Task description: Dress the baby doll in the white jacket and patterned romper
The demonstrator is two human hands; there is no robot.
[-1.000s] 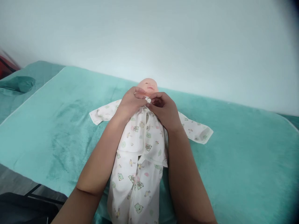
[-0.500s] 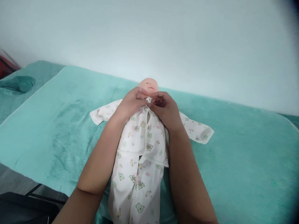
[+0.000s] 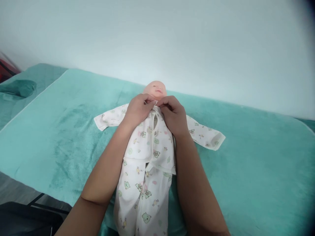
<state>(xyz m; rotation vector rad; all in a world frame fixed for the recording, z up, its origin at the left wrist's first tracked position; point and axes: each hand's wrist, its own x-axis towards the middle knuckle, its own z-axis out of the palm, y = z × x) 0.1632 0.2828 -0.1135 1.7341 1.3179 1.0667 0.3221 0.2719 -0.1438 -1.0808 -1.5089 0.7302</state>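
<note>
A baby doll (image 3: 155, 88) lies on its back, its head toward the wall. It wears a white baby shirt (image 3: 140, 141) printed with small animals, and matching trousers (image 3: 145, 200). At the shirt's collar, just below the doll's chin, both my hands meet. My left hand (image 3: 139, 109) pinches the collar edge between thumb and fingers. Opposite it, my right hand (image 3: 174, 113) has its fingers curled and pinched on the collar too. The front edges of the shirt overlap, with a small gap below the neck. Both sleeves stretch outward. Fingertips partly hide the neck fastening.
A green plush cover (image 3: 73, 131) lies under the doll on the bed. Behind it rises a pale wall (image 3: 157, 39). A round hollow (image 3: 22, 88) shows at the far left. Something black (image 3: 27, 219) stands at the lower left, beside the grey floor.
My fingers have shifted slightly at the collar, and the thumbs have moved up toward the neck. The white bit of collar between them is now more covered. The doll stays in place.
</note>
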